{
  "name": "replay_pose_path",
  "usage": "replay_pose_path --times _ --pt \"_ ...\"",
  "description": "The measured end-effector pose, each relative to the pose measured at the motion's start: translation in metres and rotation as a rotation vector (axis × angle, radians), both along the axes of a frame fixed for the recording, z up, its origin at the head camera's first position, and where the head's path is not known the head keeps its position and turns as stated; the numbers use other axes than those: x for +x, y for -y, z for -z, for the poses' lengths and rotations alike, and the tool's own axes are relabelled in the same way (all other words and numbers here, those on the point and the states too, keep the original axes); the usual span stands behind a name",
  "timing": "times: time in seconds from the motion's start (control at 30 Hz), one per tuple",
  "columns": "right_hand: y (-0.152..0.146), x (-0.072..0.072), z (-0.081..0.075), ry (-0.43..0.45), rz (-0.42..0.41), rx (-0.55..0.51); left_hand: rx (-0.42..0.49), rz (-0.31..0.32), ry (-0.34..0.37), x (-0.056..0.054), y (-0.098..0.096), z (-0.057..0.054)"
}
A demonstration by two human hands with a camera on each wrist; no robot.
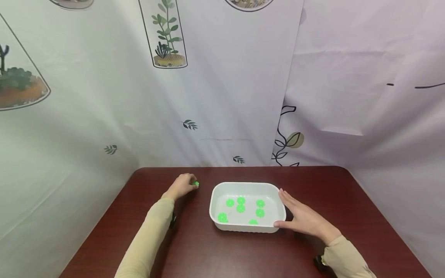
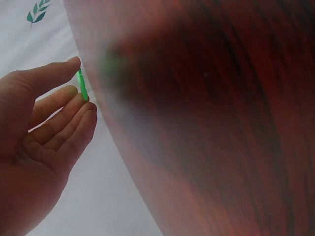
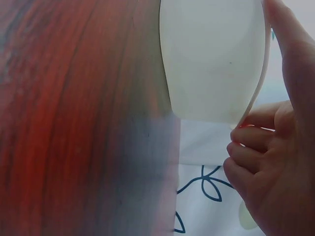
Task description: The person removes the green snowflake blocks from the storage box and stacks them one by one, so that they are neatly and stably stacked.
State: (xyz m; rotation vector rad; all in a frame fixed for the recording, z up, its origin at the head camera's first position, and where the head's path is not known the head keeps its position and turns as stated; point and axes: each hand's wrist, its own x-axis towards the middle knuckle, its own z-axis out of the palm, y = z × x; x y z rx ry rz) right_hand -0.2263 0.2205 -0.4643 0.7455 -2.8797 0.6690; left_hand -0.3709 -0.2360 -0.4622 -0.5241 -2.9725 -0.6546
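Your left hand point(image 1: 182, 185) is near the back edge of the table point(image 1: 208, 255), toward its left corner. It pinches a small green piece point(image 1: 196, 183) between the thumb and the tips of the fingers. In the left wrist view the piece is turned on its thin side, with its edges between your thumb and fingers. That looks like a good way to hold something so thin and small. You can't tell from here if the piece touches the table.

The white tub point(image 1: 243, 228) sits flat, close to the middle of the back edge, with its long sides running along that edge. It stands between your two hands, so both can get to it easily.

Your right hand point(image 1: 306, 216) is on the side toward the table's right edge. It is spread wide and grips the short end of the tub, thumb at the near corner and fingers at the far corner. That grip probably stops the tub from sliding.

Inside the tub you can see seven green flower pieces point(image 1: 260, 212), spread about the bottom. The high walls should keep them from getting away.
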Motion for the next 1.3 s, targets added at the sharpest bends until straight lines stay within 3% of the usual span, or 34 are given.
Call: replay_pose_path --times 0.33,0.67,1.3 --pt "-0.001 -0.002 0.001 0.011 0.01 0.011 -0.02 -0.04 0.033 -0.003 0.003 0.008" --pt "-0.001 -0.002 0.0 0.008 0.001 -0.002 -0.021 -0.029 0.02 -0.004 0.006 0.013" --pt "-0.002 -0.008 0.001 0.013 -0.027 -0.031 -0.033 -0.003 0.015 0.0 0.004 0.008"
